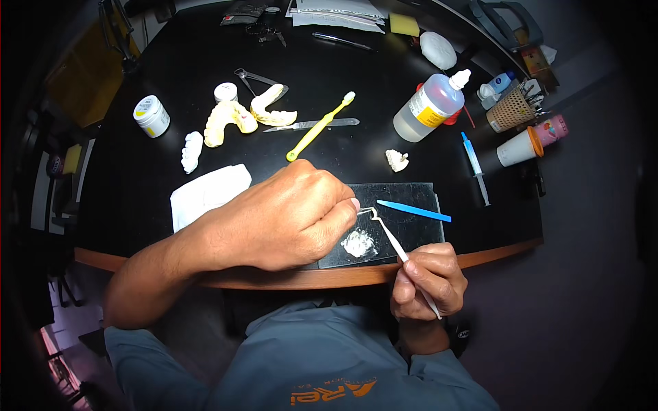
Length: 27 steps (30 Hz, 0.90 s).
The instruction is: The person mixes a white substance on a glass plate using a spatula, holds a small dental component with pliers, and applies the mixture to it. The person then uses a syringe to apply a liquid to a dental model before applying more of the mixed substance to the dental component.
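Note:
My right hand [432,282] grips a white-handled dental instrument [393,242] between thumb and fingers, slanting up to the left. Its thin bent tip reaches the fingertips of my left hand [295,218]. That hand is closed in a pinch, back upward, and hides what it holds, if anything. Below both lies a dark, glossy mixing slab [404,236] near the table's front edge. A patch of white paste or powder [359,243] is on the slab beneath my left fingertips. A blue plastic spatula [415,210] rests across the slab's far right part.
Dental casts [226,122], a white jar [151,116], a scalpel [312,125] and a yellow toothbrush [321,127] lie beyond my left hand. A folded white cloth [205,195] is beside it. Farther right are a liquid bottle [430,108], a small tooth model [396,160] and a syringe [474,164].

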### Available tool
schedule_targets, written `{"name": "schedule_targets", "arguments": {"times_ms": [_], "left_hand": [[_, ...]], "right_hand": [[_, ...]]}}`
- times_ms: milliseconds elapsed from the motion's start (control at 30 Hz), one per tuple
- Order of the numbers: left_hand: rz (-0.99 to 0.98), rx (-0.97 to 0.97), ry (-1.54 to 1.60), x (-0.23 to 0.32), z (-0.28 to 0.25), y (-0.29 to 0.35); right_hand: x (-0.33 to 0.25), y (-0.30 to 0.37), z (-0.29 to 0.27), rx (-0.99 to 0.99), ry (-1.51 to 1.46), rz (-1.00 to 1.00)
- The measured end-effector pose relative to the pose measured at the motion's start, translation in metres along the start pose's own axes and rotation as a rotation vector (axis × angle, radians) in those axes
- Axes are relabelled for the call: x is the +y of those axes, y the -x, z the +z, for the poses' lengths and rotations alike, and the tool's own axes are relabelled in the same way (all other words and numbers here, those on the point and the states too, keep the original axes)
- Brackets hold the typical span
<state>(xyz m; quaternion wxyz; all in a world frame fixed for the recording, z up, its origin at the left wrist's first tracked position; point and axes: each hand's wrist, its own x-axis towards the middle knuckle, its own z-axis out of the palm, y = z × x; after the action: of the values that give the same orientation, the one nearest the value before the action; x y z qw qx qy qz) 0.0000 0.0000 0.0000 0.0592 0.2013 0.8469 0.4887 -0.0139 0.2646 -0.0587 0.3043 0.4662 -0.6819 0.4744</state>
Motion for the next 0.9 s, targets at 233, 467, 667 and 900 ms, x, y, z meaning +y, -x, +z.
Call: {"name": "schedule_targets", "arguments": {"times_ms": [233, 467, 667, 900], "left_hand": [[0.014, -0.007, -0.015, 0.0017, -0.0018, 0.0006], [-0.006, 0.011, -0.011, 0.0067, -0.0014, -0.0011], [0.08, 0.031, -0.058, 0.0029, 0.0004, -0.0009], [0.07, 0.034, -0.046, 0.0049, -0.0002, -0.0008]], "right_hand": [[-0.0007, 0.0002, 0.0025, 0.023, -0.004, 0.023], [-0.0025, 0.0028, 0.001, -0.001, 0.042, 0.059], [0.0002, -0.0014, 0.0029, 0.026, 0.005, 0.014], [0.0003, 0.0012, 0.001, 0.047, -0.016, 0.027]]}}
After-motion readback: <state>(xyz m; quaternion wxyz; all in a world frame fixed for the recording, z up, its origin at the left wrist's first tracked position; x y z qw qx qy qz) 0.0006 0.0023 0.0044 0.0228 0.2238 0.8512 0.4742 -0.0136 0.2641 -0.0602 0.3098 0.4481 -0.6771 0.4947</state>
